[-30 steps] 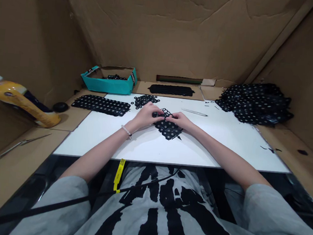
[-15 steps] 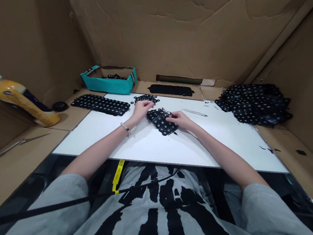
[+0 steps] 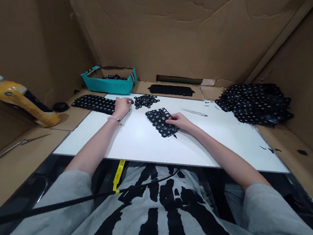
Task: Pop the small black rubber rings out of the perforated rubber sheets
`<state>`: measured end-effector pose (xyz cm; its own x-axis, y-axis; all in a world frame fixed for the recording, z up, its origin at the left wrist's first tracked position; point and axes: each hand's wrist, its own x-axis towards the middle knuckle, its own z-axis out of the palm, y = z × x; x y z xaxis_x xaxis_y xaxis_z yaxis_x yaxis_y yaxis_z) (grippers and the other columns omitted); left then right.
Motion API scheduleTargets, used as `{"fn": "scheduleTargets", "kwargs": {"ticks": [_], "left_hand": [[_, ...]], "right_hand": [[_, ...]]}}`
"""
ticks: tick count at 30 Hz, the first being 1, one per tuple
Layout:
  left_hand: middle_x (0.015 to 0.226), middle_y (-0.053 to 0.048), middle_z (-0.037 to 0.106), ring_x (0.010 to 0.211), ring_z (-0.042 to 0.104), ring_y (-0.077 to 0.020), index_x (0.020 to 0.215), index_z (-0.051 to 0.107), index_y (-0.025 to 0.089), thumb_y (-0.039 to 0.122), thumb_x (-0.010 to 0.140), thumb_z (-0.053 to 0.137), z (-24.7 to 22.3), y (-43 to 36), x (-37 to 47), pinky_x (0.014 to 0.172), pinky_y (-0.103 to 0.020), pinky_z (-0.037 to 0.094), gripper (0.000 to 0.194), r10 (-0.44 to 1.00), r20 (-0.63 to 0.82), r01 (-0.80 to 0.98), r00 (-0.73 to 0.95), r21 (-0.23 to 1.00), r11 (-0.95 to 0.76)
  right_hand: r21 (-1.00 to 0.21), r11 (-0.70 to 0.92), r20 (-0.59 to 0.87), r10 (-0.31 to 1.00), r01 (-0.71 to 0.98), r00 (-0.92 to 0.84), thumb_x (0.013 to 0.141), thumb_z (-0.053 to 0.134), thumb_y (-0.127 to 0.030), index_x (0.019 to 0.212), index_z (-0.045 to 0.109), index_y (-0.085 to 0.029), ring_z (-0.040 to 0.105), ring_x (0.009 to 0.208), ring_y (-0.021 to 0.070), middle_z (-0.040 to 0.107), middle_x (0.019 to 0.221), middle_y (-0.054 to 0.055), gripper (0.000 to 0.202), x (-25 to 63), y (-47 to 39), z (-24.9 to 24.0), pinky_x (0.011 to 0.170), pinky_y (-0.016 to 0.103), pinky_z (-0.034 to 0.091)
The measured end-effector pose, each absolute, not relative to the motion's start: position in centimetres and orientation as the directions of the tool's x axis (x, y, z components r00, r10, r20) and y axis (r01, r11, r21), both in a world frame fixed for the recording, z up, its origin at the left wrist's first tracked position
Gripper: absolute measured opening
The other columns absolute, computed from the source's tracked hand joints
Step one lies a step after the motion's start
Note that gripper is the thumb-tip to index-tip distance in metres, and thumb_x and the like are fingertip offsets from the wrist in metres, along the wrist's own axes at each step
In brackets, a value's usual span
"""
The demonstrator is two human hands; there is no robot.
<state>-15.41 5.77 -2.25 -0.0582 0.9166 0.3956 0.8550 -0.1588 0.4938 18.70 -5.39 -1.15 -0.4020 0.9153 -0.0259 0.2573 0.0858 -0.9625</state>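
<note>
My right hand (image 3: 180, 121) grips the right edge of a small black sheet (image 3: 160, 122) with rows of round holes, lying at a slant on the white board. Its thumb rests on top, and the fingers are partly hidden. Small rings lie along the sheet's upper end. To the left, my left hand (image 3: 122, 106) is closed in a pinch on a small black ring (image 3: 132, 102), beside a loose pile of black rings (image 3: 146, 101). Behind this hand, partly covered by it, lies a longer holed black sheet (image 3: 94, 103).
A teal box (image 3: 106, 86) holding black rings stands at the back left. A black stack (image 3: 171, 90) lies at the back, a pen (image 3: 194, 112) on the board (image 3: 131, 144), a heap of holed sheets (image 3: 254, 103) right. Tweezers (image 3: 22, 142) and a yellow bottle (image 3: 22, 99) are left.
My left hand has moved left, away from the small sheet's upper end to the left side of the ring pile. My right hand stays at the sheet's edge.
</note>
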Motion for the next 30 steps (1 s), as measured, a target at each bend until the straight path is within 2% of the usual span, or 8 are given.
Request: {"fn": "scheduleTargets", "kwargs": {"ticks": [2,6,13,17,22,26,30], "left_hand": [[0.091,-0.019,0.075,0.109,0.05,-0.0403,0.101,0.082,0.018,0.034,0.081,0.058,-2.3,5.7,-15.3,0.104,-0.056,0.035,0.035,0.915,0.395,0.882,-0.08,0.456,-0.119],[0.108,-0.02,0.073,0.112,0.048,-0.0428,0.101,0.081,0.019,0.032,0.082,0.057,-2.2,5.5,-15.2,0.1,-0.059,0.037,0.034,0.906,0.423,0.908,-0.02,0.387,-0.16],[0.091,-0.015,0.076,0.111,0.051,-0.041,0.1,0.079,0.02,0.031,0.078,0.066,-1.4,5.1,-15.0,0.1,-0.054,0.039,0.028,0.925,0.371,0.872,-0.081,0.476,-0.115],[0.095,-0.015,0.077,0.115,0.049,-0.0428,0.105,0.081,0.019,0.035,0.079,0.066,-0.7,4.5,-14.3,0.097,-0.051,0.043,0.034,0.932,0.352,0.909,-0.083,0.41,-0.074],[0.098,-0.013,0.077,0.117,0.051,-0.04,0.102,0.081,0.02,0.037,0.087,0.058,-0.4,4.0,-14.0,0.095,-0.046,0.045,0.032,0.937,0.337,0.933,-0.097,0.358,-0.032],[0.1,-0.015,0.077,0.118,0.053,-0.0394,0.102,0.081,0.018,0.033,0.088,0.057,-0.7,4.4,-14.2,0.097,-0.046,0.044,0.032,0.936,0.332,0.926,-0.121,0.378,-0.015],[0.104,-0.015,0.077,0.115,0.057,-0.0355,0.102,0.08,0.016,0.032,0.088,0.053,-0.6,4.8,-14.5,0.1,-0.042,0.044,0.034,0.922,0.354,0.893,-0.155,0.449,-0.023]], "right_hand": [[-0.961,0.085,-0.029,0.915,0.262,-0.402,0.06,0.08,-0.067,0.068,0.059,-0.016,0.04,0.057,0.01,0.051,0.06,-0.003,0.055,18.7,-5.4,-1.1,0.057,0.027,0.027],[-0.961,0.097,-0.015,0.915,0.257,-0.404,0.06,0.08,-0.066,0.067,0.057,-0.016,0.04,0.059,0.0101,0.051,0.06,-0.003,0.055,18.7,-5.3,-1.2,0.058,0.027,0.027],[-0.96,0.104,-0.009,0.917,0.261,-0.399,0.059,0.08,-0.068,0.066,0.057,-0.017,0.039,0.059,0.0099,0.05,0.06,-0.003,0.057,18.7,-5.4,-1.1,0.058,0.028,0.027],[-0.957,0.112,-0.006,0.914,0.268,-0.405,0.059,0.08,-0.067,0.066,0.056,-0.017,0.039,0.059,0.01,0.05,0.06,-0.003,0.056,18.7,-5.3,-1.2,0.058,0.027,0.026],[-0.96,0.101,-0.014,0.915,0.262,-0.403,0.062,0.079,-0.065,0.067,0.057,-0.017,0.039,0.057,0.0096,0.05,0.06,-0.004,0.053,18.8,-4.9,-1.7,0.056,0.027,0.026],[-0.964,0.102,-0.01,0.91,0.246,-0.414,0.063,0.08,-0.062,0.068,0.057,-0.017,0.041,0.059,0.0102,0.051,0.061,-0.003,0.051,18.9,-4.7,-2.0,0.057,0.027,0.027],[-0.962,0.105,-0.007,0.913,0.251,-0.409,0.062,0.08,-0.062,0.067,0.056,-0.017,0.04,0.059,0.01,0.05,0.06,-0.004,0.051,18.9,-4.8,-1.8,0.058,0.027,0.027]]}}
